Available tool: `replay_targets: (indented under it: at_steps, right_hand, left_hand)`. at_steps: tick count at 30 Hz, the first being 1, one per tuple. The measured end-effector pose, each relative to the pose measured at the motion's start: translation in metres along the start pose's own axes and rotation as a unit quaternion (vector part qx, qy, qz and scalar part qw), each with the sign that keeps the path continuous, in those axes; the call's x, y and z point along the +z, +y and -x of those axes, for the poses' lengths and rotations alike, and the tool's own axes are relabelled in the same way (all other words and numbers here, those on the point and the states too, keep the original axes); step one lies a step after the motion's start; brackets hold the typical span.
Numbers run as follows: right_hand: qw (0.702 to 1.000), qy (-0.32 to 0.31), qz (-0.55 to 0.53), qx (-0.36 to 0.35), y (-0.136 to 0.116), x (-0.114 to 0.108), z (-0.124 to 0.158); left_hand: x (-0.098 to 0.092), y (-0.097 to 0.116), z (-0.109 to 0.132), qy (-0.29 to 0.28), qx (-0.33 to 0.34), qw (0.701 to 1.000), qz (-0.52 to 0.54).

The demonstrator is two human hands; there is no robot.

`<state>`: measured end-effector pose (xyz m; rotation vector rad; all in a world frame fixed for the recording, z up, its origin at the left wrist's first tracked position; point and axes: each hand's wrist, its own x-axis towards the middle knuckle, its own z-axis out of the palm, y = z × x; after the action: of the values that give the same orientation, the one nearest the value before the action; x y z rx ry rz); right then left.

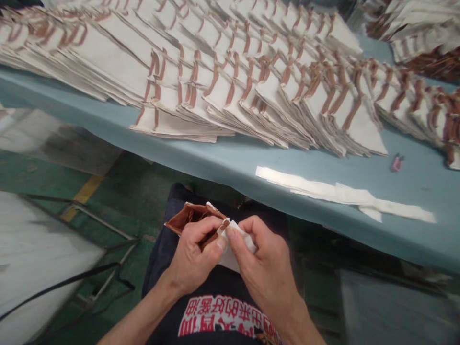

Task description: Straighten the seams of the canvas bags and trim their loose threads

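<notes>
Over my lap I hold a white fabric piece with a brown lining (183,219), its brown inside facing up on the left. My left hand (199,249) pinches the piece near its edge, thumb and forefinger together. Right beside it, my right hand (260,251) is closed on a small white strip (247,239) laid against that edge. The two thumbs nearly meet. What lies under the fingers is hidden. On the table near its front edge lie several loose white strips (323,190).
A blue-covered table (201,158) runs across in front of me, bearing long overlapping rows of white pieces with brown edges (244,91). A small pink thread snipper or clip (397,163) lies at the right. White boards (43,258) and a metal frame (108,215) stand at the left.
</notes>
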<state>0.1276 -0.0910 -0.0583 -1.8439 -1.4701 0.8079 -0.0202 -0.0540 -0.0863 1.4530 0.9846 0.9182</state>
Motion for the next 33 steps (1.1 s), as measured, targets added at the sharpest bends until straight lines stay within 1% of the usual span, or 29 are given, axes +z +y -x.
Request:
replay_targets:
  at_steps: [4,9,11,14,16,18,20,22,24,25,26,27,29,31,33]
  right_hand:
    - [1.0,0.011,0.009,0.0,0.002,0.003,0.001]
    - [0.997,0.038,0.052,-0.03,0.002,0.0,0.002]
    - [0.999,0.025,0.036,-0.029,0.001,-0.002,0.002]
    - [0.998,-0.049,-0.043,0.012,-0.001,-0.005,0.0]
    - [0.987,-0.111,-0.109,0.048,0.0,-0.005,-0.002]
    - [0.965,-0.172,-0.181,0.079,0.003,-0.004,-0.008]
    - [0.931,-0.241,-0.25,0.111,0.009,-0.003,-0.016]
    - [0.893,-0.308,-0.297,0.138,0.015,-0.003,-0.024]
    - [0.87,-0.348,-0.318,0.145,0.02,-0.002,-0.03]
    - [0.868,-0.352,-0.321,0.139,0.021,-0.002,-0.031]
    - [0.875,-0.343,-0.316,0.128,0.022,-0.001,-0.031]
    - [0.89,-0.323,-0.304,0.11,0.023,0.0,-0.03]
    - [0.926,-0.272,-0.254,0.061,0.024,0.0,-0.027]
    - [0.955,-0.231,-0.187,0.005,0.024,-0.004,-0.024]
    - [0.97,-0.191,-0.143,-0.046,0.022,-0.011,-0.023]
  left_hand:
    - [0.003,0.0,-0.004,0.021,0.028,0.998,-0.05]
    - [0.004,0.004,-0.005,0.034,0.065,0.994,-0.085]
    - [0.003,0.007,-0.004,0.041,0.081,0.992,-0.085]
    - [-0.001,0.008,0.0,0.047,0.098,0.991,-0.079]
    - [-0.004,0.008,0.004,0.048,0.098,0.991,-0.072]
    - [-0.007,0.006,0.007,0.045,0.088,0.993,-0.059]
    - [-0.008,0.004,0.01,0.036,0.072,0.996,-0.048]
    - [-0.008,0.002,0.012,0.017,0.058,0.997,-0.037]
    - [-0.006,0.0,0.015,-0.006,0.036,0.999,-0.016]
    - [-0.005,-0.001,0.017,-0.015,0.017,1.0,0.002]
    - [-0.004,-0.002,0.018,-0.019,-0.005,1.0,0.022]
    - [-0.003,-0.002,0.019,-0.021,-0.031,0.999,0.04]
    - [-0.002,-0.001,0.019,-0.023,-0.073,0.995,0.059]
    - [-0.004,0.004,0.016,-0.039,-0.091,0.994,0.047]
    - [-0.008,0.013,0.009,-0.07,-0.094,0.993,0.026]
